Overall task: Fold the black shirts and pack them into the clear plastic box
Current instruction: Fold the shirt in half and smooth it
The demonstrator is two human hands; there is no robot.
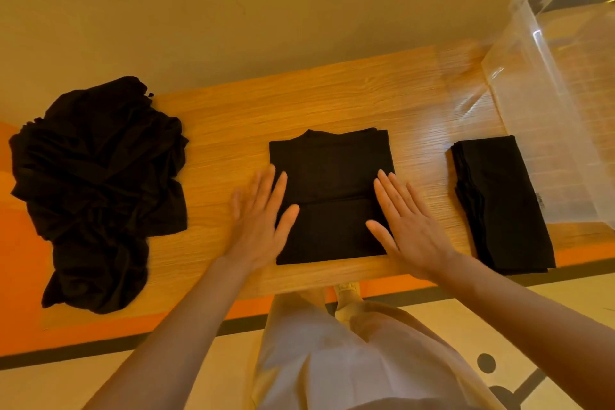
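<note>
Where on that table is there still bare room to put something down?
Bare table lies behind the folded shirt, and between it and the pile. The right is crowded: stack against the box. Both hands flank the shirt.

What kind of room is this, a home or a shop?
Hard to say; probably a plain indoor room set up for folding laundry. A wooden table against a bare wall carries a heap of black shirts and a clear plastic box.

Wooden table [332, 100] with orange edge; pale floor [442, 319] below
</note>
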